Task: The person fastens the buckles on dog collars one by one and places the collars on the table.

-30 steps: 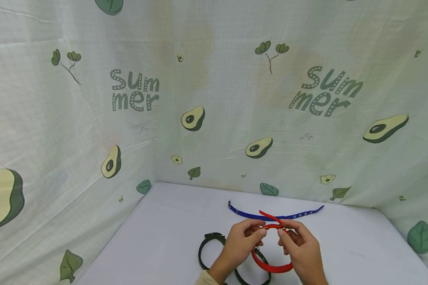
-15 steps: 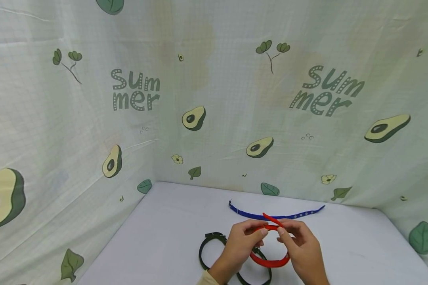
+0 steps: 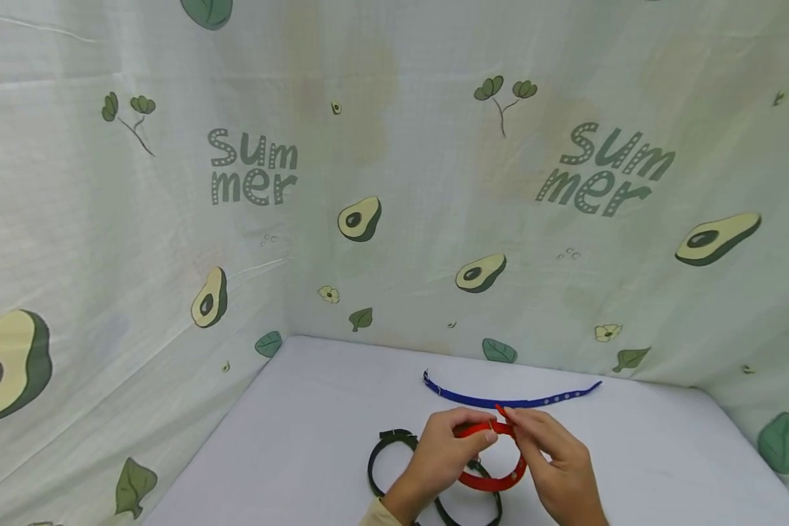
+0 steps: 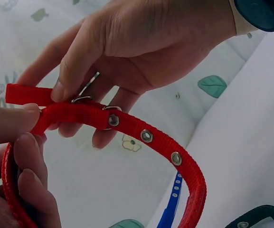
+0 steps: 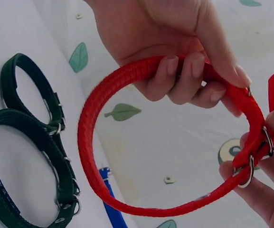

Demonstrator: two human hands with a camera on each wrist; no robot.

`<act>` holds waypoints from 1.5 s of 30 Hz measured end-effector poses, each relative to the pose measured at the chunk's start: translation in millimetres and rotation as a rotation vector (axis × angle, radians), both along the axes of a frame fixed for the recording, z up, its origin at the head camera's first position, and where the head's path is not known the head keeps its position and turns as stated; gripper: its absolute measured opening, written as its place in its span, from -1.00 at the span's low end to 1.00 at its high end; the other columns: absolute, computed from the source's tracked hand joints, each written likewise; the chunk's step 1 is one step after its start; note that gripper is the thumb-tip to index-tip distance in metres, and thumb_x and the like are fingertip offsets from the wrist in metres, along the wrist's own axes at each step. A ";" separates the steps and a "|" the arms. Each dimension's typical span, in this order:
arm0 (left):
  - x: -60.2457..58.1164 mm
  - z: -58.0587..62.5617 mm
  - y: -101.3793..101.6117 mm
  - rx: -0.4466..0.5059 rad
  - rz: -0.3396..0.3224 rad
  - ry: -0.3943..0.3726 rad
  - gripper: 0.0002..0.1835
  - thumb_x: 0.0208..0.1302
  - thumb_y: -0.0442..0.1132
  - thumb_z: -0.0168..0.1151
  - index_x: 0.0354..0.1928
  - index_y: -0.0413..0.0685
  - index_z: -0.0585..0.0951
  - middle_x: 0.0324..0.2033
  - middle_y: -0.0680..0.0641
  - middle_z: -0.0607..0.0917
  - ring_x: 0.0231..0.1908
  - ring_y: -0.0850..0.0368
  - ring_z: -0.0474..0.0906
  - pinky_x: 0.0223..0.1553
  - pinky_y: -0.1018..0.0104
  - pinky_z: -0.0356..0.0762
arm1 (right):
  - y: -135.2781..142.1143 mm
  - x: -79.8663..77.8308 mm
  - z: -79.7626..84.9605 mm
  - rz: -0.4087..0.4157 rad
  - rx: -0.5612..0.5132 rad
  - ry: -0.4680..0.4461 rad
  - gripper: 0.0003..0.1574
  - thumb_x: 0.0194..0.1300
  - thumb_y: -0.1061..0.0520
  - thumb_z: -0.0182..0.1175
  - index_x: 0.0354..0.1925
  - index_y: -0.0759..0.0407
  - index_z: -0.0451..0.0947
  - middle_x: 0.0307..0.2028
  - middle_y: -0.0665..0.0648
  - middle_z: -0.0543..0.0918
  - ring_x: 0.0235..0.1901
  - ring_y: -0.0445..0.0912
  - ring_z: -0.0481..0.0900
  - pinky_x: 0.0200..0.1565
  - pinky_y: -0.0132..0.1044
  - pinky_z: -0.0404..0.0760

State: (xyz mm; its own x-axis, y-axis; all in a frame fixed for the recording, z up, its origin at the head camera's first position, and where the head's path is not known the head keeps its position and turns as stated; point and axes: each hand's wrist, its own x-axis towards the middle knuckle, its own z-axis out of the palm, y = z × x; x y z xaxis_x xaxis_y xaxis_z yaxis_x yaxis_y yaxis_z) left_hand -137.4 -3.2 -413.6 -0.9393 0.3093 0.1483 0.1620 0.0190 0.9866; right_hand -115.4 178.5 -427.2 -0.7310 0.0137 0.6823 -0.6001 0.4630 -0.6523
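Observation:
A red collar [image 3: 489,483] with metal eyelets is bent into a ring and held up between both hands. My left hand [image 3: 442,447] pinches it beside the metal buckle [image 5: 269,141] and D-ring [image 5: 250,175]. On the other side, my right hand [image 3: 559,464] grips the band; its curled fingers [image 5: 192,71] pass around the strap in the right wrist view. The strap's short free end [image 4: 30,94] sticks out past the left thumb in the left wrist view. Several eyelets [image 4: 146,136] show along the band. In the head view, fingers partly cover the buckle area.
Behind the hands, a blue collar [image 3: 480,401] lies stretched out on the white table [image 3: 315,409]. Dark green collars [image 3: 371,467], formed into rings, lie beneath and left of the hands. A printed cloth [image 3: 394,161] hangs around the table.
The right fingers have shifted up and left over the strap's free end, and less of that end shows. The red ring has moved slightly left. The left hand stays nearly still.

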 end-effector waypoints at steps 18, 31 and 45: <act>-1.9 2.0 7.8 0.049 -0.026 0.101 -0.76 0.36 -0.30 0.30 0.03 -0.05 0.71 -0.29 0.17 0.65 -0.33 0.26 0.56 -0.28 0.45 0.56 | 3.3 4.1 13.4 -0.107 -0.022 -0.136 -0.58 0.34 0.44 0.21 -0.10 -0.04 0.75 -0.16 -0.08 0.63 -0.25 -0.22 0.62 -0.31 -0.42 0.65; -1.6 -5.5 2.2 0.033 -0.002 0.121 -0.75 0.37 -0.30 0.28 0.05 -0.10 0.70 -0.21 0.08 0.68 -0.29 0.25 0.57 -0.25 0.43 0.59 | -7.3 0.9 4.5 -0.126 0.026 -0.097 -0.57 0.26 0.51 0.20 -0.22 0.01 0.77 -0.23 -0.14 0.54 -0.43 -0.23 0.59 -0.43 -0.37 0.66; -4.0 -10.0 1.4 0.039 0.012 0.075 -0.74 0.37 -0.19 0.31 0.03 -0.09 0.71 -0.21 0.10 0.70 -0.27 0.24 0.59 -0.23 0.44 0.60 | -7.9 1.9 -1.9 -0.065 0.055 -0.071 -0.60 0.24 0.47 0.25 -0.14 0.02 0.73 -0.20 -0.13 0.53 -0.40 -0.26 0.58 -0.47 -0.36 0.64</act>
State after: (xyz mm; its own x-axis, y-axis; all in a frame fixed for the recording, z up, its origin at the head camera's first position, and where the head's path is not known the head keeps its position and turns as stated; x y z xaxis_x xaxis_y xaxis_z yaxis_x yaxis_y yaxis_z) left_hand -141.4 -1.8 -423.5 -0.9287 0.2910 0.2299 0.2354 -0.0165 0.9718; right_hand -113.5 170.6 -429.1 -0.7763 0.0268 0.6298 -0.5207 0.5360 -0.6645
